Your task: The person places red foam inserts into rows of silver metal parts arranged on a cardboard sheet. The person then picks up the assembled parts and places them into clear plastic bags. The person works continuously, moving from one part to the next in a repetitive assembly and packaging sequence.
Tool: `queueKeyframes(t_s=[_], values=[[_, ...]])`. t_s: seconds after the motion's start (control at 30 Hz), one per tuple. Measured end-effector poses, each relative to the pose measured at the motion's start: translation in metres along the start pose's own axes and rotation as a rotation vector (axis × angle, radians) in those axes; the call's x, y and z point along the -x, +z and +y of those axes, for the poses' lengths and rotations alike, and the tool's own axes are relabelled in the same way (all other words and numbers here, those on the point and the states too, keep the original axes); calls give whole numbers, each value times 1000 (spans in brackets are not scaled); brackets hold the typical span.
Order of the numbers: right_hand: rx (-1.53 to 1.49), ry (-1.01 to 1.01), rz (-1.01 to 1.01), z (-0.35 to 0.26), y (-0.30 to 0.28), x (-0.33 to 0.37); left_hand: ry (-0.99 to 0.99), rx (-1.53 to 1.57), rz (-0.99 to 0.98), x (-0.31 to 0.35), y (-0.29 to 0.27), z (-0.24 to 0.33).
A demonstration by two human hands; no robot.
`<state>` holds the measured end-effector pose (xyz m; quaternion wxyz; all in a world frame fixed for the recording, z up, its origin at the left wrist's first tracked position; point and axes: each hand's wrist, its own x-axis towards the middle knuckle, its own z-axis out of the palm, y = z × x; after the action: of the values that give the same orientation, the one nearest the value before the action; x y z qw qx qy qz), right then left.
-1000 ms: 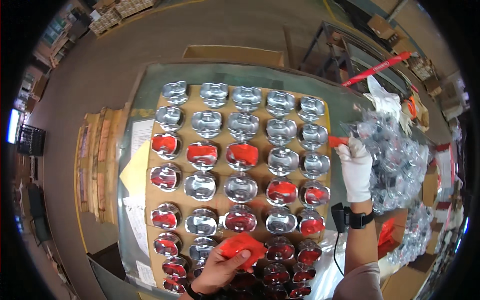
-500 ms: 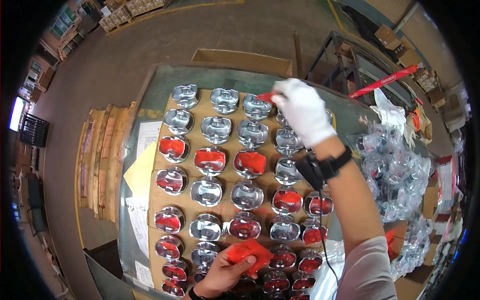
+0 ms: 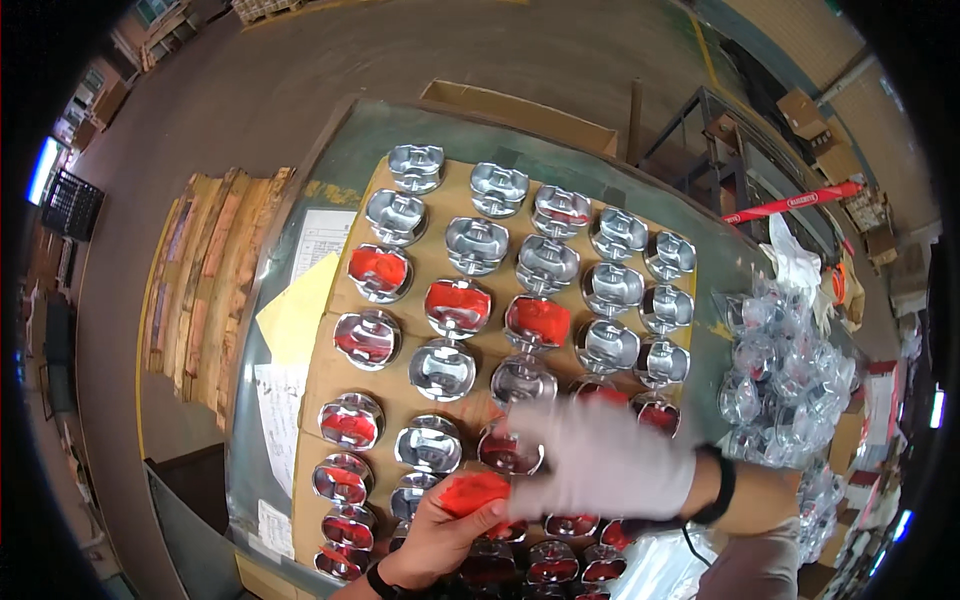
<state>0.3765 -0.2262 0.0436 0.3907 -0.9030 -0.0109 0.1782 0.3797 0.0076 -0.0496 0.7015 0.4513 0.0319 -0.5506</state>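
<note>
My bare left hand (image 3: 436, 543) is closed around a bundle of red pieces (image 3: 470, 492), perhaps thin film or small packets, low over the rows of pistons. My right hand (image 3: 612, 462), in a white glove, reaches in beside the bundle; motion smears its fingers, so whether they hold anything is unclear. Shiny metal pistons stand in rows on a cardboard sheet (image 3: 330, 395). Red pieces lie in several of them, such as the piston (image 3: 458, 308) left of centre. Others, like the piston (image 3: 478, 246) behind it, show bare metal inside. A trace of red shows in a far-row piston (image 3: 562, 210).
A green-topped table (image 3: 375, 130) carries the cardboard. Papers and a yellow sheet (image 3: 300, 308) lie along its left side. Clear plastic-wrapped parts (image 3: 775, 360) are heaped at the right, near a red bar (image 3: 790, 203). Wooden pallets (image 3: 215, 290) stand on the floor at left.
My right hand has come back from the far row, where it held a red piece over a piston, to the bundle in my left hand. The view has shifted slightly.
</note>
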Motion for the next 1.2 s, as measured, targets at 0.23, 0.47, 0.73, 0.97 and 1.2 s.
queueKeyframes(t_s=[0.23, 0.47, 0.73, 0.97, 1.2], values=[[-34, -82, -40, 6, 39, 20, 12, 153, 65, 7, 9, 9], [412, -212, 527, 42, -16, -46, 107, 262, 102, 9, -6, 9], [421, 165, 739, 114, -69, -195, 16, 240, 48, 9, -5, 15], [810, 269, 551, 105, -44, -198, 56, 88, 242, 13, 2, 22], [564, -49, 277, -31, 16, -19, 39, 72, 125, 17, 2, 17]])
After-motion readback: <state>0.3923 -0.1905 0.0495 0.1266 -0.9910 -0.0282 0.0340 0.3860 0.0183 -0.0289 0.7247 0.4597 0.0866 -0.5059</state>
